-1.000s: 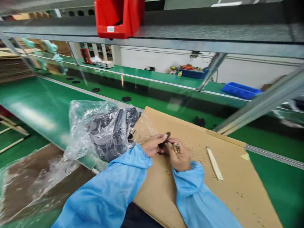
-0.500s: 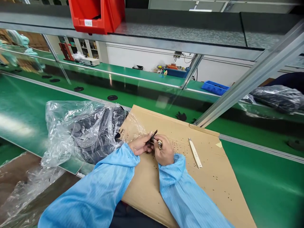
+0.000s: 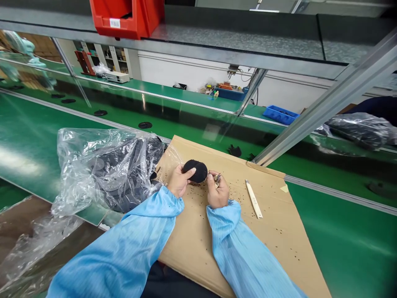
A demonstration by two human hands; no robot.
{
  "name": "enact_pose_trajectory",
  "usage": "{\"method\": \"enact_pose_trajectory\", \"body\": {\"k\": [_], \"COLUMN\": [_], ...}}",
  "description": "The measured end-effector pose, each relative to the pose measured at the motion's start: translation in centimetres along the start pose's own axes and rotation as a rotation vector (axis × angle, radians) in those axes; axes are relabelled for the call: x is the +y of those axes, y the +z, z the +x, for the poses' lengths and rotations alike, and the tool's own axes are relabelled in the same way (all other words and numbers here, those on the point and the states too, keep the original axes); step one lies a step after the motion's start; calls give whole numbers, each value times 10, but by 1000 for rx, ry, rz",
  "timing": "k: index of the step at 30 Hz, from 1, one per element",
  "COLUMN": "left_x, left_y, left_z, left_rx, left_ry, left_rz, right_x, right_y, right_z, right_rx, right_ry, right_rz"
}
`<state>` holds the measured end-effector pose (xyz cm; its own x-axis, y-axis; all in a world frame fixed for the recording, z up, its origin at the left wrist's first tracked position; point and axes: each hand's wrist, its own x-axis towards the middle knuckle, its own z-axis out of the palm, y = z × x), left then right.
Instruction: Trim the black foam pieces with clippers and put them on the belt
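Observation:
My left hand (image 3: 179, 181) pinches a round black pad (image 3: 198, 171) by its left edge, thumb on top, its broad face turned up toward me. Just right of the pad, my right hand (image 3: 218, 191) is closed around a small shiny metal tool (image 3: 217, 179); most of it is hidden in the fingers, so its kind is unclear. Both hands are above a brown cardboard sheet (image 3: 186, 248) sprinkled with tiny dark bits. On the cardboard to the right lies a flat cream-coloured strip (image 3: 253, 199).
A clear plastic bag (image 3: 77, 153) full of black parts lies left of the cardboard. Black pieces (image 3: 145, 125) sit along the green strip beyond. A metal post (image 3: 310, 111) slants up at the right. Overhead, a red bin (image 3: 149, 18) stands on a shelf (image 3: 242, 33).
The black pad has turned from edge-on to showing its broad face. My right hand has moved slightly right, away from my left, still holding the metal tool.

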<state>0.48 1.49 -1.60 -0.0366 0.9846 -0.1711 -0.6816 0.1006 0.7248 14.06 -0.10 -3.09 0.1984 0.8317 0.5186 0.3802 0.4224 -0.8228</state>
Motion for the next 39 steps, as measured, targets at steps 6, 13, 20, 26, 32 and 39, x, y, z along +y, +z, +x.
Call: {"method": "enact_pose_trajectory", "body": {"k": [6, 13, 20, 26, 32, 39], "left_x": [-2, -3, -15, -22, -16, -16], "left_y": [1, 3, 5, 1, 4, 8], "left_z": [-3, 3, 14, 18, 15, 14], "left_rx": [-81, -43, 60, 29, 30, 8], "left_ry": [-82, -54, -42, -32, -86, -102], "left_rz": [43, 106, 255, 319, 354, 370], "right_x": [-2, 10, -13, -30, 46, 106], "right_y": [0, -1, 25, 90, 57, -10], "right_z": [5, 41, 157, 183, 172, 183], "right_rx": [-122, -126, -76, -394, -467, -294], "right_ry": [50, 166, -116, -316, -234, 221], "right_rz": [49, 50, -677, -866, -1154, -1259]}}
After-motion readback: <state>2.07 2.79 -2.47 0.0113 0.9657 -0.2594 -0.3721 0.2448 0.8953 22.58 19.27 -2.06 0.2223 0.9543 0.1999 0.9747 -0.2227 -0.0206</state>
